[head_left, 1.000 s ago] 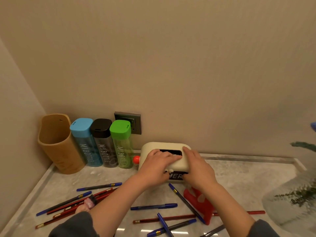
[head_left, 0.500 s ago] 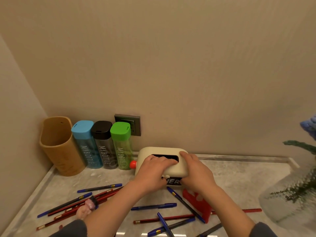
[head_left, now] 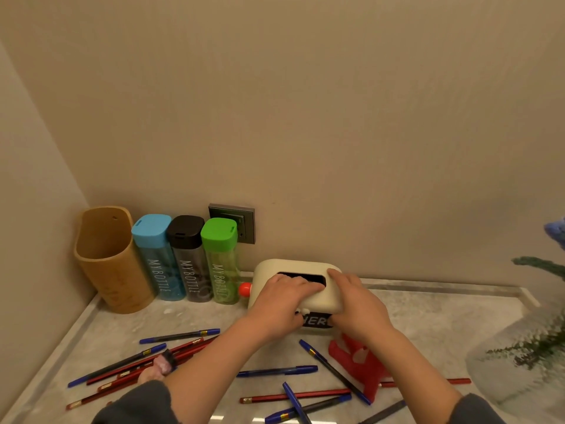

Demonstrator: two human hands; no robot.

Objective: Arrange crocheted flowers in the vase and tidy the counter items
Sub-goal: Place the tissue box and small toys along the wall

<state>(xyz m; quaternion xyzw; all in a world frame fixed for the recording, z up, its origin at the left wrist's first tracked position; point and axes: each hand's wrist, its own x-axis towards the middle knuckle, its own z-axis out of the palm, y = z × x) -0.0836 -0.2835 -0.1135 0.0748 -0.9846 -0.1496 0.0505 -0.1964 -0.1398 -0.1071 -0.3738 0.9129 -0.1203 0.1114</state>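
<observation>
A cream box-shaped device (head_left: 293, 267) with a dark slot on top and a red knob (head_left: 245, 289) on its left side stands on the marble counter (head_left: 214, 313) by the back wall. My left hand (head_left: 279, 304) grips its left front and top. My right hand (head_left: 356, 304) grips its right side, fingers over the top edge. A clear glass vase (head_left: 516, 359) with green stems stands at the right edge, and a blue crocheted flower (head_left: 557, 232) shows above it. Several blue pens (head_left: 276, 371) and red pencils (head_left: 295, 395) lie scattered in front.
A tan holder (head_left: 111, 264) stands in the left corner. Beside it stand three bottles with blue (head_left: 159, 258), black (head_left: 189, 260) and green (head_left: 221, 261) caps. A wall socket (head_left: 241, 220) sits behind them. A red plastic piece (head_left: 363, 367) lies under my right forearm.
Both hands have slid the cream device a little to the left, toward the green-capped bottle. My grip on it looks the same.
</observation>
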